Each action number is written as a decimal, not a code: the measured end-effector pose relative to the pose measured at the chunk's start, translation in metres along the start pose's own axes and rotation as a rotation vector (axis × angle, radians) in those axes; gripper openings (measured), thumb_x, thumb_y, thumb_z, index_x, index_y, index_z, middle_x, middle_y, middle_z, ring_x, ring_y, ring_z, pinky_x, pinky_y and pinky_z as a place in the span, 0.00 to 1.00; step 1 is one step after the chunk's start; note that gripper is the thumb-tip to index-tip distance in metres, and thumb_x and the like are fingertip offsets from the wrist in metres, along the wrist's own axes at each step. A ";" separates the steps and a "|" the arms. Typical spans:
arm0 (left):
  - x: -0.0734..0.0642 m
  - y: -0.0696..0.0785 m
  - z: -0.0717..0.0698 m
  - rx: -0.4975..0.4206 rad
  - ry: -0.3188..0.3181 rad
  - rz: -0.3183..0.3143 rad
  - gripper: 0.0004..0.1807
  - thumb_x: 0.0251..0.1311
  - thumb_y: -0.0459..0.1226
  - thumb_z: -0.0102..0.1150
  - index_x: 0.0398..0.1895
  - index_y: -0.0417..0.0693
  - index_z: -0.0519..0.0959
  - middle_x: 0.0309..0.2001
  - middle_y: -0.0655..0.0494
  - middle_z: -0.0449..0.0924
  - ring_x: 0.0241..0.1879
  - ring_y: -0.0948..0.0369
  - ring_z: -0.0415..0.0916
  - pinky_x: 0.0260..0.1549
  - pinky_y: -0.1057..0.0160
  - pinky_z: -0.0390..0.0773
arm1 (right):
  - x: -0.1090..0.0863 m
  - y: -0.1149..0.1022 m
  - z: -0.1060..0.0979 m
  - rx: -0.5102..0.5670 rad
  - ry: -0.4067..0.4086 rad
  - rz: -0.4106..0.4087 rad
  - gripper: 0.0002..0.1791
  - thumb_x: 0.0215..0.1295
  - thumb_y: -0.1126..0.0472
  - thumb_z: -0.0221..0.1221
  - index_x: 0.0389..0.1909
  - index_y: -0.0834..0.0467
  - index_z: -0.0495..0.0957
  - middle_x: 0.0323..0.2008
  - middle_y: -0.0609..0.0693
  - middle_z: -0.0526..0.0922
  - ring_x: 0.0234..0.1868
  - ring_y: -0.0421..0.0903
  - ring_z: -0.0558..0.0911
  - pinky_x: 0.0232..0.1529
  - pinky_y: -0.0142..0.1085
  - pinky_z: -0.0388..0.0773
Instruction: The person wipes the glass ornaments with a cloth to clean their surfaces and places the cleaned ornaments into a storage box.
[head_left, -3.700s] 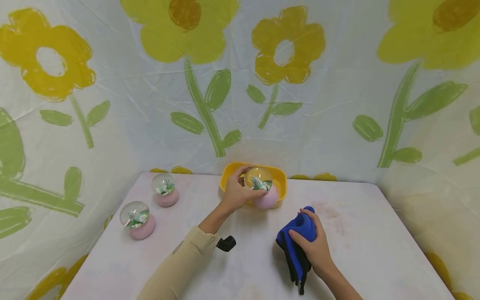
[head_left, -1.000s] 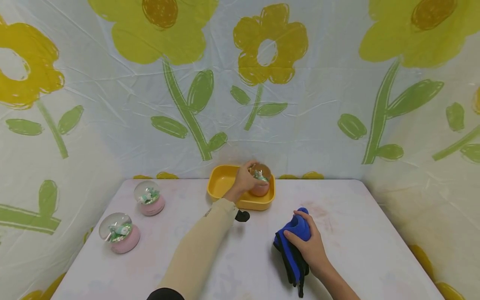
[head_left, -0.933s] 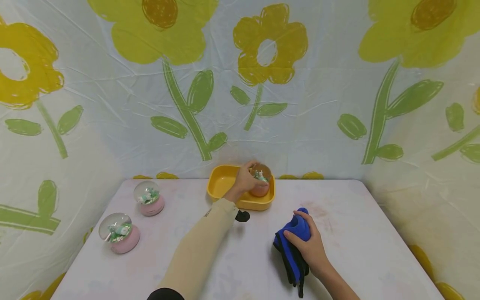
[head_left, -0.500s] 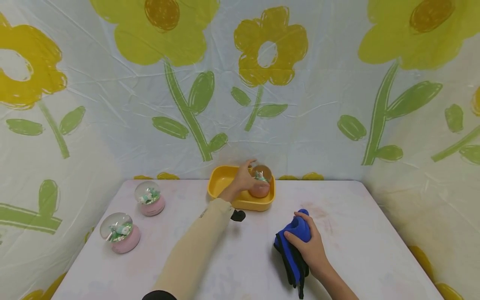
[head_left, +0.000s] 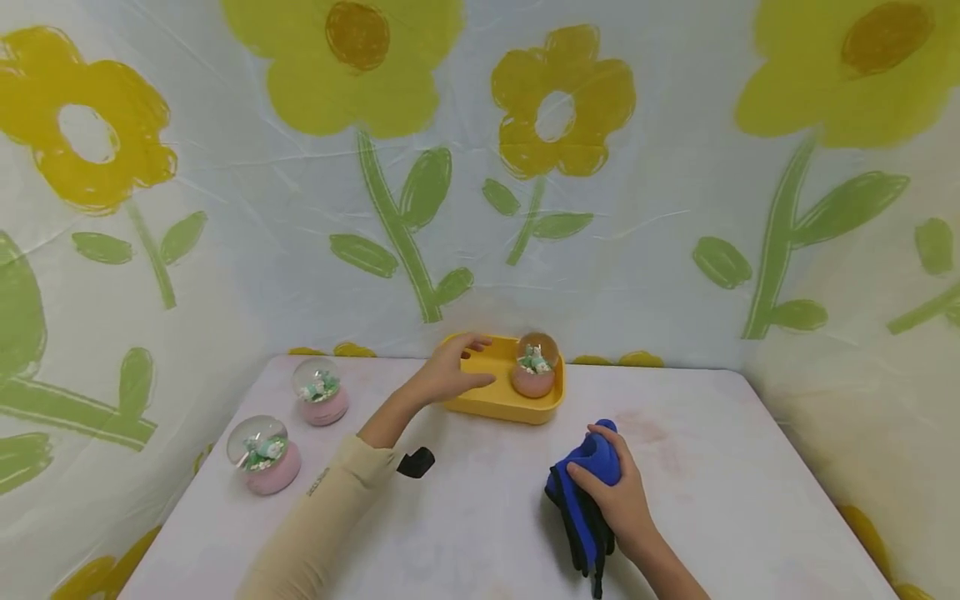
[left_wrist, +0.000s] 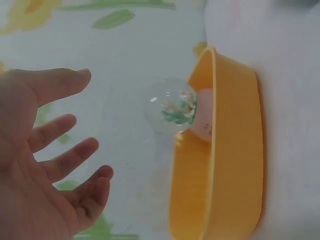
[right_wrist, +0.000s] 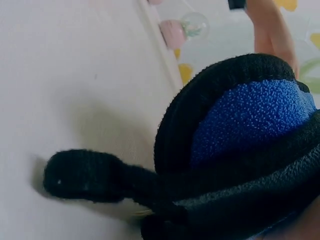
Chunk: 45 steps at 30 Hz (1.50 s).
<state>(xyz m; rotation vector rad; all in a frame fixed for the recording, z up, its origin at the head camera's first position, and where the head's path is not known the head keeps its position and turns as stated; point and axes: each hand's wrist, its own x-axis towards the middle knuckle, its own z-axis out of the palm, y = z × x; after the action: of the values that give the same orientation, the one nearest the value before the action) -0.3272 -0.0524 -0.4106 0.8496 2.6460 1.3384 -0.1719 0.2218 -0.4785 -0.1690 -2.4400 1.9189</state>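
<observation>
A snow globe with a pink base and a small green and white figure inside stands upright in the right end of a yellow tray. My left hand hovers over the tray's left end, fingers spread and holding nothing; the left wrist view shows a gap between it and the globe. In my right hand I grip a folded blue cloth with black edging, its lower end hanging towards the table. The right wrist view shows the cloth's black trim close up.
Two more snow globes stand on the left of the white table: one further back and one nearer. The flower-printed backdrop rises right behind the tray and along both sides.
My left hand first held the snow globe tilted over the tray, then set it upright inside. It has let go and drawn back left. My right hand keeps the cloth in place.
</observation>
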 end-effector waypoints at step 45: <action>-0.304 -0.139 -0.091 -0.117 0.415 -0.678 0.54 0.52 0.44 0.73 0.72 0.31 0.47 0.66 0.28 0.53 0.62 0.35 0.60 0.56 0.41 0.68 | -0.006 -0.024 0.046 0.106 -0.094 -0.052 0.34 0.60 0.53 0.66 0.66 0.43 0.63 0.66 0.57 0.62 0.62 0.63 0.65 0.55 0.60 0.69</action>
<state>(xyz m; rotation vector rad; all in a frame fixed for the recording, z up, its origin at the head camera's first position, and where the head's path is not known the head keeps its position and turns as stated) -0.1579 -0.3355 -0.5178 -0.3699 2.6851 1.5405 -0.1715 0.1713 -0.4660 -0.0119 -2.3648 2.0729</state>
